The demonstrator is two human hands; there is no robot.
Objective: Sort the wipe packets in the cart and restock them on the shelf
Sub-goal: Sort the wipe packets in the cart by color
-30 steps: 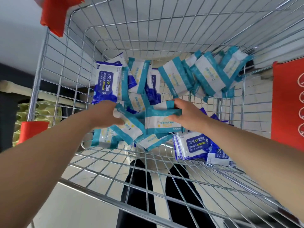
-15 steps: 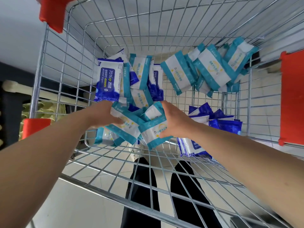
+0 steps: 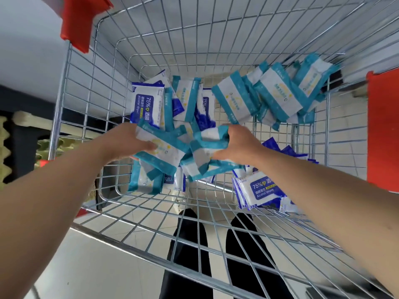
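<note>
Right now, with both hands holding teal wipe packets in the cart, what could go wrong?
The right hand grips a crumpled teal bunch; its lowest packets may slip out. The left hand holds a teal stack close to a blue alcohol packet, so a blue one might get scooped in, spoiling the sort.

Both hands deep in the wire cart point(image 3: 64, 100): left hand point(image 3: 123, 143) grips a teal packet point(image 3: 160, 147), right hand point(image 3: 237, 143) grips a teal bunch point(image 3: 205, 158).
</note>
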